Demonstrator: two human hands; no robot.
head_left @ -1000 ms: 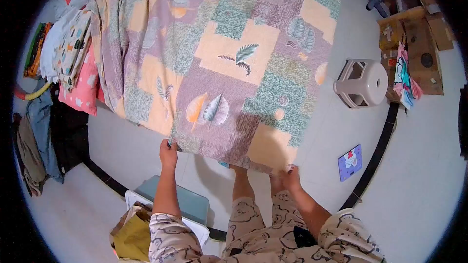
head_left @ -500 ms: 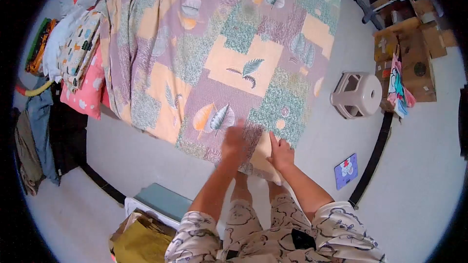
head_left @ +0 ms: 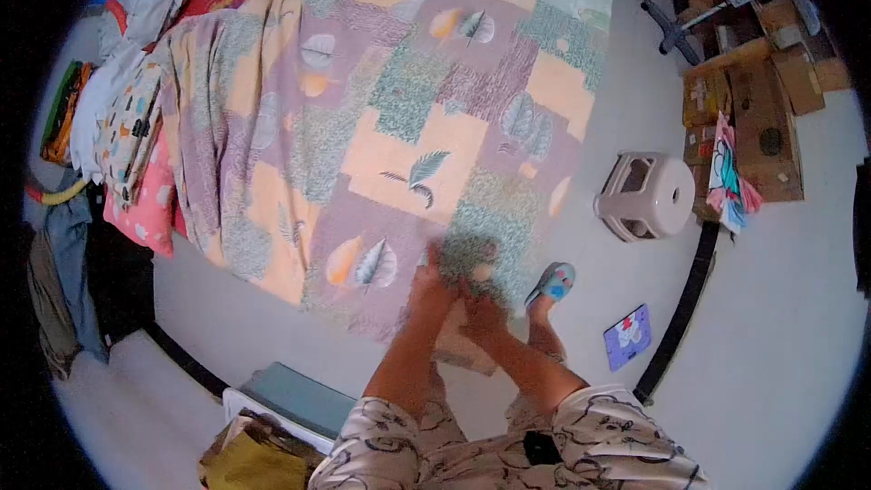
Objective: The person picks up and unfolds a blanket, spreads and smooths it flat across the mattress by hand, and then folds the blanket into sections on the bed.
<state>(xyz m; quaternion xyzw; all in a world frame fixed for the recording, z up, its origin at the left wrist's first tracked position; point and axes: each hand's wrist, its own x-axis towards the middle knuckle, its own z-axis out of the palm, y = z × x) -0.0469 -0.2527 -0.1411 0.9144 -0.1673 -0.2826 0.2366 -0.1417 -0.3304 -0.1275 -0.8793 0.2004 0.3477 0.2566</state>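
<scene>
A stool [head_left: 660, 206] stands near cardboard boxes [head_left: 758, 163] and a purple panel [head_left: 628, 338], perhaps scales.

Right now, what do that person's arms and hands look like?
The left hand and right hand look blurry, with no gloves that I can see. The short left sleeve and right sleeve are pale cream with dark cartoon outlines.

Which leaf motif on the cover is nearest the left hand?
The lowest orange-and-grey pair, beside the left hand; other leaf motifs lie farther away.
</scene>
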